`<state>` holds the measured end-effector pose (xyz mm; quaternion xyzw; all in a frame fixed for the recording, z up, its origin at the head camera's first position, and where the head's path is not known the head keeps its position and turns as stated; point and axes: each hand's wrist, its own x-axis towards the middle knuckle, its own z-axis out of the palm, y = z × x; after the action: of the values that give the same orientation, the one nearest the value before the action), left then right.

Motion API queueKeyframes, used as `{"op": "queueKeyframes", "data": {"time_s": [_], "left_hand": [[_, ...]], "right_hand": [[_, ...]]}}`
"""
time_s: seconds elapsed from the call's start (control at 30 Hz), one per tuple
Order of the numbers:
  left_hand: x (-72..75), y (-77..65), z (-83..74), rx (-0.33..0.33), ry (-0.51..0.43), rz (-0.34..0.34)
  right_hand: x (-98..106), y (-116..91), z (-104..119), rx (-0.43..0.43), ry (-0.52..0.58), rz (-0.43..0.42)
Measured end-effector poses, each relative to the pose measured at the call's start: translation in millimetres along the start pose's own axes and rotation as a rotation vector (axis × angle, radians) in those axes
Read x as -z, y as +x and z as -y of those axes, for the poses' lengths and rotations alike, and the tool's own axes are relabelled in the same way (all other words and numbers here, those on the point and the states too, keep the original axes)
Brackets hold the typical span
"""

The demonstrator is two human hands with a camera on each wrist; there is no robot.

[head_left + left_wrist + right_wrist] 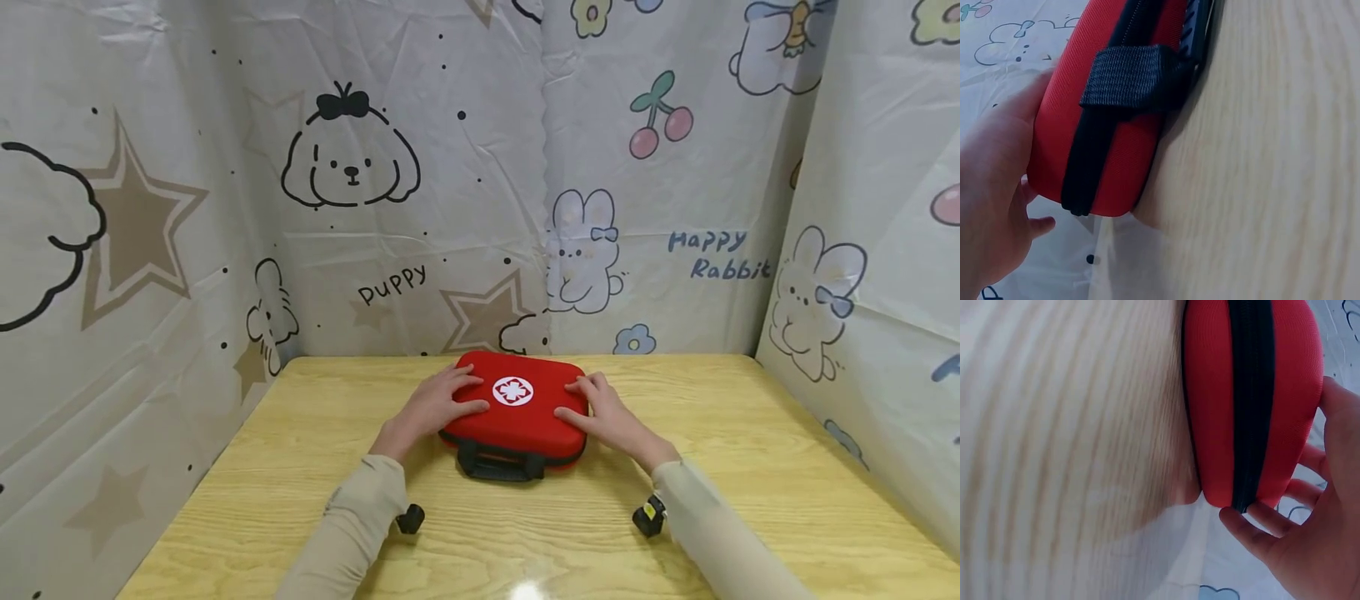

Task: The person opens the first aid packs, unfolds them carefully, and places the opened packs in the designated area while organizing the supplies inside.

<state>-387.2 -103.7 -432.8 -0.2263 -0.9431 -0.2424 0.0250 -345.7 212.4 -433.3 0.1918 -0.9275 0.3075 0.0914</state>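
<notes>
Head view: a red first-aid case point(517, 412) is being held flat on the wooden table point(750, 467), lying between the two hands with its black handle point(501, 462) just behind the fingertips, toward the person. Left hand point(435, 407) is being laid on the lid's left end, fingers point(468, 392) straight and slightly spread, pointing at the white cross badge point(513, 391) just beyond their tips. Right hand point(611, 412) is being rested on the right end, fingers point(581, 387) straight, slightly apart, not curled round anything. Left wrist view: the case's side point(1110, 125) is being touched by the left palm point(991, 200); a black webbing tab point(1132, 78) is being shown across the zipper band point(1085, 162), away from the fingers. Right wrist view: right fingertips point(1250, 528) are being placed by the corner of the zip line point(1250, 394); whether the zipper is being pulled cannot be told, no slider is being seen. Risk, as judged: with flat hands only pressing, the smooth shell is likely to be slid across the table if it is being pushed unevenly, and the lid is not being gripped, so any lift could be fumbled. Printed curtains point(420, 208) are being hung beyond the fingertips.
</notes>
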Motion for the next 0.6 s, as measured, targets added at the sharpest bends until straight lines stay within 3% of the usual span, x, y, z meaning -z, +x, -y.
{"op": "queueKeyframes", "data": {"time_s": [0.47,0.6], "left_hand": [[7.1,4.8,5.0,0.016,0.052,-0.057],[7.6,3.4,7.3,0.051,0.054,-0.077]], "right_hand": [[4,-14,10,-0.018,-0.086,0.018],[3,-15,19,-0.034,-0.123,0.048]]}}
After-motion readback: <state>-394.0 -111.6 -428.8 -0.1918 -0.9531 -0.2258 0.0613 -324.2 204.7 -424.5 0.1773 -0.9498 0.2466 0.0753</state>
